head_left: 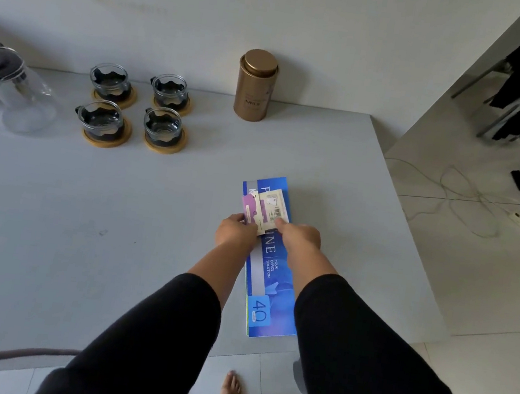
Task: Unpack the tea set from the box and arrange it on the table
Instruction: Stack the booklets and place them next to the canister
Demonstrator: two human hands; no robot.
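- Both your hands are on the small cream-and-purple printed paper packet: your left hand pinches its near left corner and your right hand pinches its near right edge, fingers curled onto it.
- The packet lies over the far half of the long blue glossy folder, which rests flat on the grey table near its right edge.
- The tea set already stands out on the table: the clear glass teapot with a black lid at the far left, and four glass cups in black holders on round wooden coasters in a two-by-two block just right of it.
- The tall bronze metal tea tin stands upright against the wall, apart from the cups.
- No box is in view, so the unpacking looks close to done; what remains, as I judge it, is placing this packet.
- Keep the grip light and even on both sides so the thin paper does not crease or tear.
- Lift it straight off the folder rather than dragging; the glossy cover could slide with it towards the table edge.
- If it belongs with the set, carry it over and set it flat near the tin or beside the cups, square to the row.
- Approach low and slow near the cups; glass on loose coasters could tip from a sleeve brush.
- Let go with both hands only once it lies flat.
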